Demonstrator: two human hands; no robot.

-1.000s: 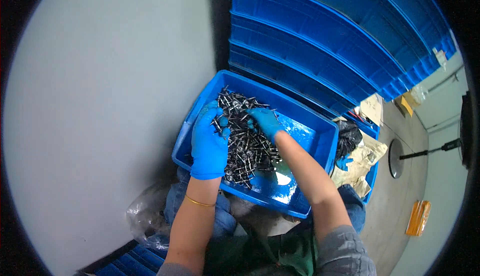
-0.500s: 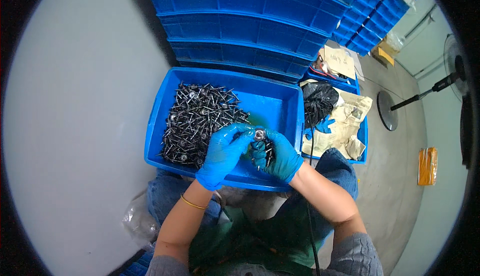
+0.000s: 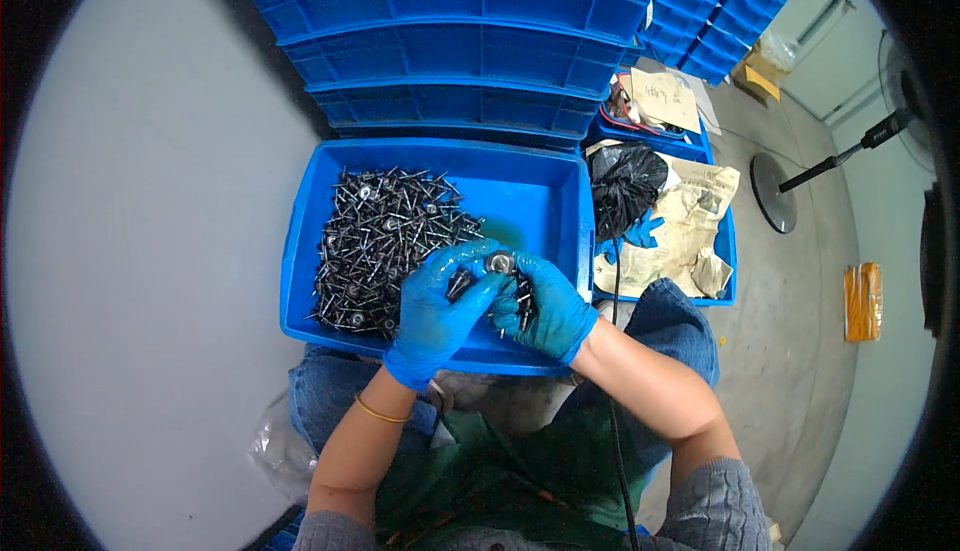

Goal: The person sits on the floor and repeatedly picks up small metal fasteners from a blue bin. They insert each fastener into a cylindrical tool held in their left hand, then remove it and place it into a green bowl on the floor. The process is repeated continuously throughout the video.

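Moved since the earlier frame: both hands withdrawn from the pile to the bin's near edge. Left hand and right hand, blue-gloved, curled shut together on small dark metal parts. Pile of parts fills blue bin. Stacked bins behind; grey concrete floor.

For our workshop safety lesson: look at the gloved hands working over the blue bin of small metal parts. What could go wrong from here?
1. The right hand seems to hold a bunch of loose pins while both hands work one part; some could slip out past the near rim of the blue bin, onto the lap.
2. The pointed metal parts might pierce the thin glove on the left hand.
3. The bin appears to rest on the knees and could tip.
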